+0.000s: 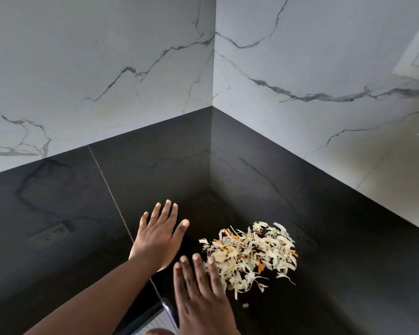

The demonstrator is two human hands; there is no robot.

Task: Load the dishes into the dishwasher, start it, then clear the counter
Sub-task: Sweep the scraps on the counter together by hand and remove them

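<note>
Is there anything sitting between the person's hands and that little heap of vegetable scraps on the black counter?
Nothing visible does. The right hand lies flat right at the near-left edge of the vegetable scraps, its fingertips at the heap. The left hand rests flat on the black counter further left, with only bare counter between it and the heap.

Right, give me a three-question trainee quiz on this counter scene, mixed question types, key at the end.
1. True or false: the left hand grips a cloth.
2. Multiple choice: the pile of vegetable peelings lies on
A. a white plate
B. the black counter
C. a chopping board
3. Short answer: which hand has its fingertips at the edge of the pile?

Key
1. False: it lies flat and holds nothing.
2. B
3. The right hand, fingers straight, at the pile's left edge.
</note>
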